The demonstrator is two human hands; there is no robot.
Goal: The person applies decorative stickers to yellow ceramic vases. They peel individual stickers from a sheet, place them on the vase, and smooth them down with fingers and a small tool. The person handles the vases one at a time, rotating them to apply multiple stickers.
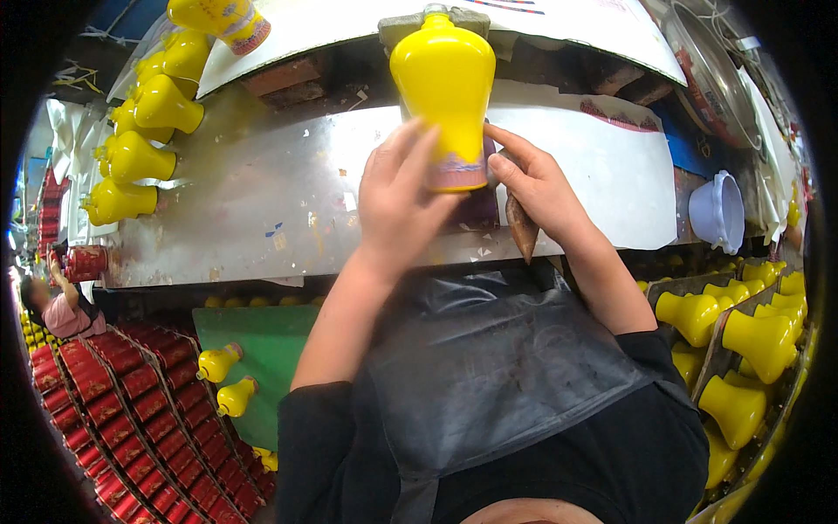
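The left hand (394, 188), blurred and loosely curled, is at the lower left side of a yellow bottle (443, 74); its grip cannot be told. The right hand (539, 185) is half curled, thumb and forefinger parted at the bottle's right edge; a brown tool (521, 229) pokes out beneath, its hold unclear. The bottle is above the tabletop (244, 201), base nearest the person, its neck at a grey block (394, 31) beyond.

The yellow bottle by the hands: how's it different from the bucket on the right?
The bottle is yellow; the bucket is pale purple. The bottle narrows to a thin neck; the bucket has a wide rim. The bottle has a patterned base; the bucket looks plain.
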